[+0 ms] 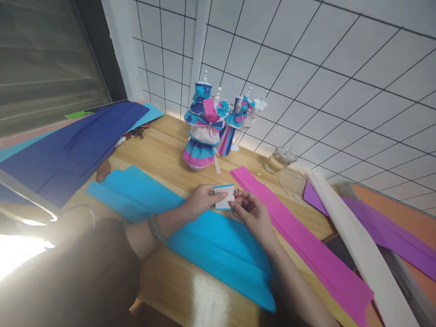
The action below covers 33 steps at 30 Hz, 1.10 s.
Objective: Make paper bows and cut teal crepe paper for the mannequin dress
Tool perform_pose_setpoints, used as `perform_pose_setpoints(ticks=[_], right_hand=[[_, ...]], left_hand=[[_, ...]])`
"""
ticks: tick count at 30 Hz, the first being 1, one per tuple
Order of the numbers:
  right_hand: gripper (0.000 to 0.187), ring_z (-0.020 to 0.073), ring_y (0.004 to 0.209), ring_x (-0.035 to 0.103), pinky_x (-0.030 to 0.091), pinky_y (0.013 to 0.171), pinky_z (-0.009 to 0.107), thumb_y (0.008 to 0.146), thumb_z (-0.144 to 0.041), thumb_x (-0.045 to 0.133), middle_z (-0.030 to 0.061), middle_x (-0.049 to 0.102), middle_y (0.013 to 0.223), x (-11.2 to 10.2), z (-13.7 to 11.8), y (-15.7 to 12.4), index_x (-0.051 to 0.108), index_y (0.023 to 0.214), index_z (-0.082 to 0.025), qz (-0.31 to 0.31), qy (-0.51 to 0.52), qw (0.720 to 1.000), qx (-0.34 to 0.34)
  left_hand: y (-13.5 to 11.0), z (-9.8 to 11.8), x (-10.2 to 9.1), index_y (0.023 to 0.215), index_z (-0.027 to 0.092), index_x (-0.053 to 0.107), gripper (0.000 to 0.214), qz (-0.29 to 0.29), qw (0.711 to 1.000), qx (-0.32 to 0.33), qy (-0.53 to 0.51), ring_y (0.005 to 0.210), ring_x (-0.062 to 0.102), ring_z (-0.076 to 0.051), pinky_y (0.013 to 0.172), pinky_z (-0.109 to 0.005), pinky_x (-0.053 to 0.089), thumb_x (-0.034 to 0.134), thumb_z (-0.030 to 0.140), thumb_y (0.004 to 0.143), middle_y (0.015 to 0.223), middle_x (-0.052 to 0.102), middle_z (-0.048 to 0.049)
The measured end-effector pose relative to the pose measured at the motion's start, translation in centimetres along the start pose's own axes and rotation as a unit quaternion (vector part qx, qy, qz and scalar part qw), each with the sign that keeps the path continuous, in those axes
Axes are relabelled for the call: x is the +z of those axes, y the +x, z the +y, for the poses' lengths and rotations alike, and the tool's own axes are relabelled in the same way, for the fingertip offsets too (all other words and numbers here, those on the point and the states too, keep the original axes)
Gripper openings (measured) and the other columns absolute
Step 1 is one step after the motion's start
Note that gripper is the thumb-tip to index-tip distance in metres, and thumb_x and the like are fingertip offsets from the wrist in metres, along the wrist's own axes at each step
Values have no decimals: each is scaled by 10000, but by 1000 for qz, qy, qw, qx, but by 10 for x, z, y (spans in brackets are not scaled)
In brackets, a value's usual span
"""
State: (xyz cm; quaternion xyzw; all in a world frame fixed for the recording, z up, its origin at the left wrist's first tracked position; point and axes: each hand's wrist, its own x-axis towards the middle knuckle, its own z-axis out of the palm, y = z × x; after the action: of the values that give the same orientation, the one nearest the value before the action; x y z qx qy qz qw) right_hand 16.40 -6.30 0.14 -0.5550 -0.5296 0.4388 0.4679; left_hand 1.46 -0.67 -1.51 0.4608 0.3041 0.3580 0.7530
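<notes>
Between my two hands is a small white piece of paper point(223, 198) with bright blue strips along its top and bottom edges. My left hand point(203, 200) pinches its left side, thumb lying across the front. The fingertips of my right hand point(250, 209) close on the right edge of the same piece. A small dark pointed item shows behind the right fingers, too hidden to name. Under my hands and forearms spreads a folded length of blue crepe paper point(218, 245). A pink crepe paper strip point(293, 231) lies just right of my right hand.
Small dress forms in paper dresses point(204, 131) stand at the back by the tiled wall point(306, 68). A lidded glass of liquid point(279, 160) is right of them. White paper point(364, 245) and purple paper point(374, 222) lie right, dark blue paper point(78, 141) left. A bright lamp glares lower left.
</notes>
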Motion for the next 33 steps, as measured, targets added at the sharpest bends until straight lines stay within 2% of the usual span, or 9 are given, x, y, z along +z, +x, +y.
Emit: perform_pose_setpoints(ticks=[10, 23, 29, 33], right_hand=[[333, 109, 536, 500, 426, 500, 247, 692, -432, 631, -29, 514, 616, 0, -1, -1, 501, 887, -195, 2, -4, 1000, 0], [294, 85, 511, 453, 342, 459, 213, 681, -367, 661, -40, 492, 609, 0, 4, 0, 495, 847, -190, 7, -4, 1000, -8], [298, 94, 530, 471, 356, 479, 220, 680, -361, 662, -33, 509, 616, -1, 6, 1, 493, 855, -189, 13, -14, 1000, -8], [289, 84, 499, 450, 341, 463, 211, 689, -368, 651, -37, 511, 591, -1, 5, 0, 496, 851, -186, 13, -11, 1000, -8]], left_hand=[[1, -2, -2, 883, 81, 650, 368, 5, 1000, -6, 18, 683, 612, -154, 621, -245, 457, 662, 368, 654, 810, 678, -87], [2, -2, -2, 847, 80, 661, 386, 17, 1000, 2, 23, 664, 603, -157, 615, -250, 452, 669, 400, 631, 796, 675, -92], [3, -3, -5, 946, 77, 636, 444, -18, 999, -28, 5, 727, 611, -171, 637, -262, 457, 601, 442, 697, 866, 663, -122], [3, -4, -7, 1034, 126, 609, 461, -59, 998, -19, 23, 773, 612, -177, 604, -239, 451, 654, 394, 662, 946, 652, -119]])
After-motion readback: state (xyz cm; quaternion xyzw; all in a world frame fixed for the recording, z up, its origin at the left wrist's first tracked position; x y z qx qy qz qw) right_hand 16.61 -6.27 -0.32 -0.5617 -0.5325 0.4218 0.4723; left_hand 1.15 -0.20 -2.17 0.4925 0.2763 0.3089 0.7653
